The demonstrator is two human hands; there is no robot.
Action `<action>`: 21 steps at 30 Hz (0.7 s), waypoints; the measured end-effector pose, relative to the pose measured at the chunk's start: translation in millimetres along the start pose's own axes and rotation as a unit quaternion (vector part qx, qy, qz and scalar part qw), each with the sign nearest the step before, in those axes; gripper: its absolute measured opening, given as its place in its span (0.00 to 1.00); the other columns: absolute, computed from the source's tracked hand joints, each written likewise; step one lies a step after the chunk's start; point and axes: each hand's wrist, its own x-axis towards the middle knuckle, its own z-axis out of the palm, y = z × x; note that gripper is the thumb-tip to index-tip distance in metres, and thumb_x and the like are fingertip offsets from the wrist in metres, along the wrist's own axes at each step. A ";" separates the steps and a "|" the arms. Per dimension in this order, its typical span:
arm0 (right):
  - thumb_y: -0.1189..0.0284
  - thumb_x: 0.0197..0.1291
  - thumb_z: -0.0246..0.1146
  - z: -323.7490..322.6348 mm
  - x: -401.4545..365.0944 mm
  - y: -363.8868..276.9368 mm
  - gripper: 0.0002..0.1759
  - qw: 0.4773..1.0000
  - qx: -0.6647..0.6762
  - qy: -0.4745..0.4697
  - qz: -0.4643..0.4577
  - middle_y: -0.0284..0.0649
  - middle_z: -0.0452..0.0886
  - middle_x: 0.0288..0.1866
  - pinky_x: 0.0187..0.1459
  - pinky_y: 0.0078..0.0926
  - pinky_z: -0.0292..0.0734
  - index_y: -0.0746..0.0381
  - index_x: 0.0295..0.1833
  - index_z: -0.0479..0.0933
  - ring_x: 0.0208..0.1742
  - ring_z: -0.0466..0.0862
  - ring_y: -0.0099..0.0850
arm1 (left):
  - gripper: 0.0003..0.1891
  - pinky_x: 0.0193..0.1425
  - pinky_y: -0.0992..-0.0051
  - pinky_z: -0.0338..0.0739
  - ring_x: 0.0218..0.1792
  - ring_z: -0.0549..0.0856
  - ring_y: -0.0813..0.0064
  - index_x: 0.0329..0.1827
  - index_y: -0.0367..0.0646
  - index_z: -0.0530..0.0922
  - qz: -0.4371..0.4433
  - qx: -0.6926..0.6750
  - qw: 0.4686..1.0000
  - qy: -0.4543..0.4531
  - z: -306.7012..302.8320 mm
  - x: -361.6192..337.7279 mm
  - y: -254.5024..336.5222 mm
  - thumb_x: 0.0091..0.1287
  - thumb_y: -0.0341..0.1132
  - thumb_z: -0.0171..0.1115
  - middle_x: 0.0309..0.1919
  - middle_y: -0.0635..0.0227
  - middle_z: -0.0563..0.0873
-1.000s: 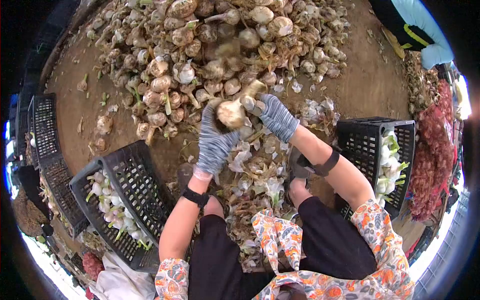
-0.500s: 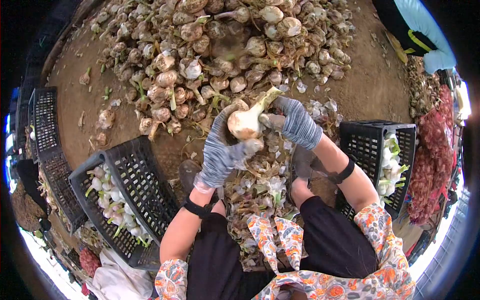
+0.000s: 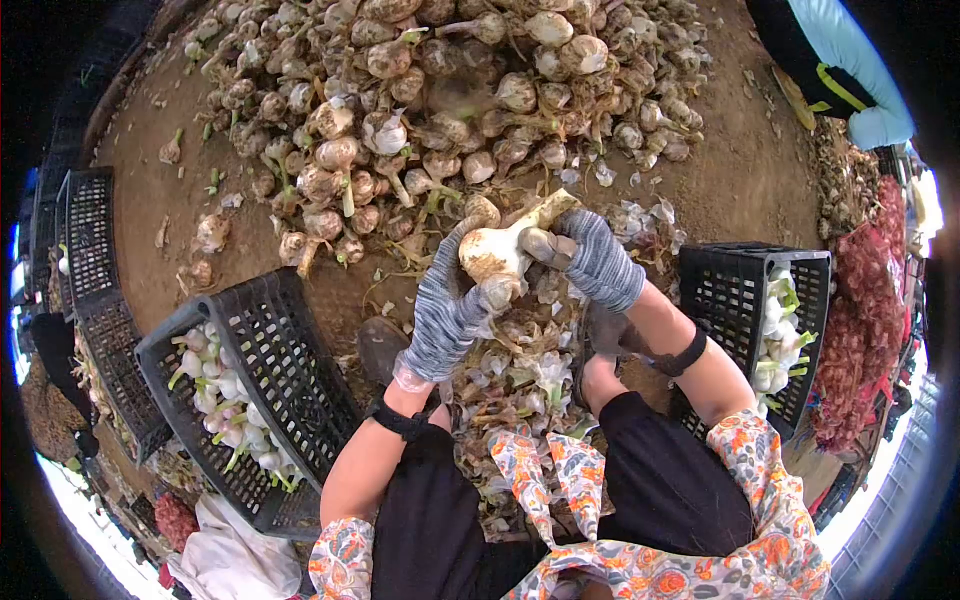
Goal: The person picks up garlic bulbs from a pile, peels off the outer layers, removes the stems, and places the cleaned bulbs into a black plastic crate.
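Note:
A garlic bulb (image 3: 487,252) with a dirty brownish outer skin and a thick pale stem is held in front of me. My left hand (image 3: 448,295), in a grey knitted glove, grips the bulb from the left and below. On the right, my right hand (image 3: 590,255), gloved alike, is closed at the bulb's neck, with the stem running up between thumb and fingers. Loose peeled skins (image 3: 520,385) lie on the ground beneath both hands. Beyond them rises a large heap of unpeeled garlic (image 3: 450,100).
Black crates with cleaned garlic stand at left (image 3: 290,360) and right (image 3: 725,300). Another crate (image 3: 92,240) is farther left. Red mesh sacks (image 3: 865,310) sit far right. Part of another person (image 3: 850,70) shows at upper right.
The bulb and my left hand have tilted slightly. My right thumb and fingers have shifted a little lower along the neck, and the stem leans farther right.

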 end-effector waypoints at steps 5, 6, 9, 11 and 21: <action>0.68 0.56 0.60 -1.0 -1.9 -19.4 0.14 0.994 0.089 -0.016 0.057 0.38 0.81 0.30 0.38 0.26 0.74 0.68 0.42 0.77 0.32 0.75 0.20 | 0.36 0.59 0.73 0.71 0.53 0.75 0.74 0.64 0.39 0.63 0.030 0.057 0.998 -0.006 -12.0 -0.6 -12.9 0.58 0.50 0.65 0.53 0.63 0.74; 0.70 0.55 0.60 0.3 -3.9 -22.6 0.13 0.990 0.093 -0.026 0.104 0.36 0.82 0.33 0.42 0.24 0.74 0.67 0.42 0.77 0.35 0.75 0.20 | 0.34 0.58 0.73 0.70 0.53 0.75 0.75 0.62 0.39 0.65 -0.023 0.032 0.999 0.017 -19.7 -0.1 -17.6 0.60 0.53 0.62 0.52 0.64 0.75; 0.71 0.54 0.60 6.0 -8.3 -24.5 0.13 0.989 0.111 -0.038 0.088 0.39 0.82 0.34 0.42 0.25 0.74 0.66 0.44 0.77 0.35 0.76 0.21 | 0.35 0.37 0.76 0.77 0.33 0.80 0.79 0.51 0.42 0.74 -0.025 0.033 0.990 0.137 -7.5 5.1 -0.1 0.59 0.67 0.51 0.36 0.66 0.80; 0.72 0.52 0.61 13.7 -12.8 -30.4 0.13 0.990 0.060 -0.044 0.118 0.41 0.83 0.35 0.41 0.25 0.74 0.65 0.45 0.77 0.35 0.78 0.23 | 0.41 0.12 0.80 0.64 0.12 0.70 0.82 0.42 0.45 0.77 -0.346 -0.043 0.937 0.012 -19.9 13.4 29.4 0.52 0.77 0.43 0.19 0.70 0.78; 0.75 0.54 0.58 38.8 -20.1 -29.5 0.16 0.983 0.126 0.131 0.043 0.42 0.77 0.38 0.47 0.27 0.73 0.66 0.49 0.73 0.42 0.78 0.29 | 0.27 0.47 0.77 0.75 0.42 0.79 0.74 0.55 0.38 0.72 0.233 0.325 0.886 0.233 11.7 11.1 -25.2 0.68 0.54 0.48 0.46 0.60 0.79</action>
